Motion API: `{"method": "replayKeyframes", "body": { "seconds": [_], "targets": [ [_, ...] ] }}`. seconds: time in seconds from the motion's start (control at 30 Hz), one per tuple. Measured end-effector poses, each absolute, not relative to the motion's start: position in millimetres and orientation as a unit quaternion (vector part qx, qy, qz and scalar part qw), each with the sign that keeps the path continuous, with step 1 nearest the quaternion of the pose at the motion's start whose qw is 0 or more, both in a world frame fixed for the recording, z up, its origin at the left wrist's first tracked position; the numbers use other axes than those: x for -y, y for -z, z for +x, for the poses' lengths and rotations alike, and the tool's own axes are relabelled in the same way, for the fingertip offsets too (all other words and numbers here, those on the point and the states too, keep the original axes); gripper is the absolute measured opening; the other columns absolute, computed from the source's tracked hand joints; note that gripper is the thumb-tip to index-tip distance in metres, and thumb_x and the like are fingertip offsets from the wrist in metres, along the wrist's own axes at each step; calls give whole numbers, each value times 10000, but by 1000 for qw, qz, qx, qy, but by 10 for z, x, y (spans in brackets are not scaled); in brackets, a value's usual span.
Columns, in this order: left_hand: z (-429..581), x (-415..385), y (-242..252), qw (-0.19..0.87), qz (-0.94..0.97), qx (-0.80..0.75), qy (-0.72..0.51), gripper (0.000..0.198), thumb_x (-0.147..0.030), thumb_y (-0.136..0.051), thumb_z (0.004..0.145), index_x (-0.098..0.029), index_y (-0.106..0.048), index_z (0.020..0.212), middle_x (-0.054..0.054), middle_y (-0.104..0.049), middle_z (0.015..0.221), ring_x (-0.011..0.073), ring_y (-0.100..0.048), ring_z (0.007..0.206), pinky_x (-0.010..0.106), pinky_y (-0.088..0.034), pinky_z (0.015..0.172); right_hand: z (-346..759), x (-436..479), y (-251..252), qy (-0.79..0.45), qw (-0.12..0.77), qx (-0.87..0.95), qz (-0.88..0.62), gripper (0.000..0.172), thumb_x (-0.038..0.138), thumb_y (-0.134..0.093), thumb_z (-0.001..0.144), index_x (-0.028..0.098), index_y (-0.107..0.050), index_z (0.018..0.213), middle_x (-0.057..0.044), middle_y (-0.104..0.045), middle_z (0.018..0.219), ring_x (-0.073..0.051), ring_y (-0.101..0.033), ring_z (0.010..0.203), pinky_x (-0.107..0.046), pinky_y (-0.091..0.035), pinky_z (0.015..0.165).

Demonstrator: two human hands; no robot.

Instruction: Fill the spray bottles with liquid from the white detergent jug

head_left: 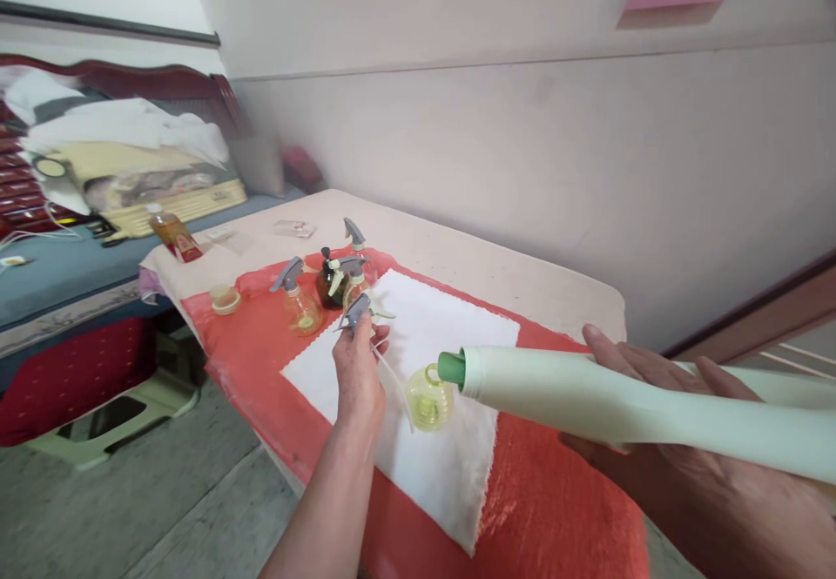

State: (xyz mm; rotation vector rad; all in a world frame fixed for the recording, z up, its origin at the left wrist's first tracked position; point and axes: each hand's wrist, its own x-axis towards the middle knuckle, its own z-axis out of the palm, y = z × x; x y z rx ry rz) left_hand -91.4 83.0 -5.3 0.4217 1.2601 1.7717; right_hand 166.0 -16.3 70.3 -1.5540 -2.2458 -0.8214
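Note:
My left hand [359, 370] is closed around a grey spray trigger head [358, 309], its thin clear dip tube [395, 379] hanging down to the right. Just below the tube's end stands a round, yellowish see-through bottle [428, 405] with an open neck, on a white cloth [450, 318]. My right hand [679, 414] grips a long pale green plastic tube-shaped thing [555, 387], held slantwise over the table. A darker green inner piece [450, 366] sticks out of its left end, close to the bottle's neck. The far end of this thing runs out of frame.
On the red covering [261, 361] stand several spray bottles, among them an amber one [301, 311] and a dark one [330, 287], and a small round jar [225, 299]. Behind are a labelled bottle [175, 235] and a wall [522, 161]. A stool [97, 387] stands at left.

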Motion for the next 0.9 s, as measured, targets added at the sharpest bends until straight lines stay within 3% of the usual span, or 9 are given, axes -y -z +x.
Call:
{"method": "replayKeyframes", "body": {
  "seconds": [0.3, 0.43, 0.73, 0.9],
  "targets": [
    [-917, -835, 84, 449, 169, -506, -717, 322, -448, -700, 703, -166, -601, 822, 14, -615, 784, 162, -656, 750, 301, -489, 710, 1812, 159, -627, 317, 110, 801, -495, 319, 299, -381, 910, 322, -643, 1089, -108, -555, 1318, -363, -553, 1154, -639, -373, 948],
    [-924, -839, 96, 449, 172, -505, -717, 322, -449, -696, 712, -168, -603, 838, 16, -622, 777, 162, -655, 749, 299, -490, 711, 1792, 153, -650, 319, 99, 799, -500, 307, 308, -367, 916, 304, -655, 1024, -107, -574, 1291, -365, -564, 1124, -630, -382, 935],
    [-921, -860, 108, 449, 180, -512, -710, 322, -444, -670, 727, -156, -613, 859, 42, -644, 763, 171, -656, 737, 306, -490, 706, 1726, 166, -729, 330, 85, 791, -509, 383, 258, -325, 920, 270, -644, 1131, -135, -603, 1207, -368, -569, 1098, -626, -384, 925],
    [-921, -856, 94, 450, 176, -506, -714, 310, -424, -670, 738, -163, -622, 897, 40, -642, 866, 154, -658, 742, 296, -492, 691, 1724, 170, -739, 355, 81, 790, -493, 402, 252, -323, 927, 279, -638, 1177, -126, -603, 1236, -359, -567, 1114, -608, -410, 899]
  ]
}}
